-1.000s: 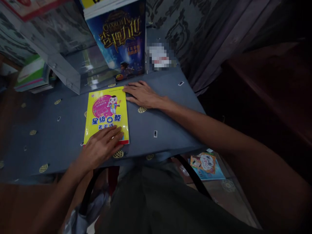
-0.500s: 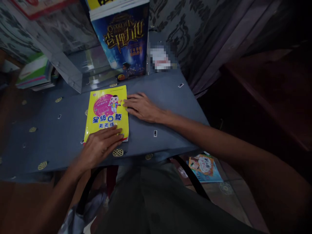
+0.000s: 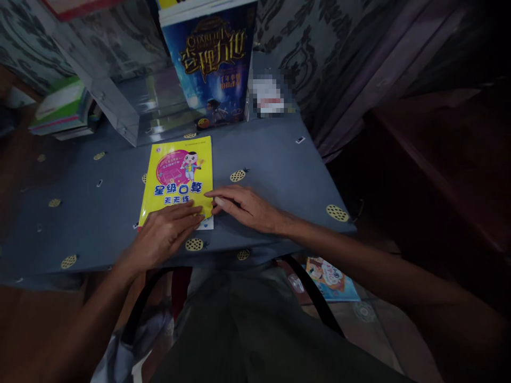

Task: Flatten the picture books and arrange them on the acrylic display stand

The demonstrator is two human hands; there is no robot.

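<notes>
A yellow workbook [image 3: 171,167] with a cartoon child on its cover lies closed on the cloth-covered table. My left hand [image 3: 163,231] rests over its lower part, fingers stretched toward the right edge, hiding the lower left of the cover. At the bottom right corner the cover sits slightly up, and a strip of white page [image 3: 207,224] shows below it. My right hand [image 3: 249,208] lies on its side by the workbook's right edge. Its index fingertip reaches the cover and the thumb lies just under it, without a visible grip.
A blue book [image 3: 213,69] stands upright at the back, beside a clear acrylic stand [image 3: 115,109]. Several stacked books [image 3: 59,109] lie at the far left. A blurred-out item [image 3: 269,96] sits at the back right. Below the table on the right lies another book [image 3: 333,279].
My right hand has moved down along the workbook's right edge to near its lower corner. The cover's bottom right corner has come up a little, baring white page. My left hand stays nearly in place.
</notes>
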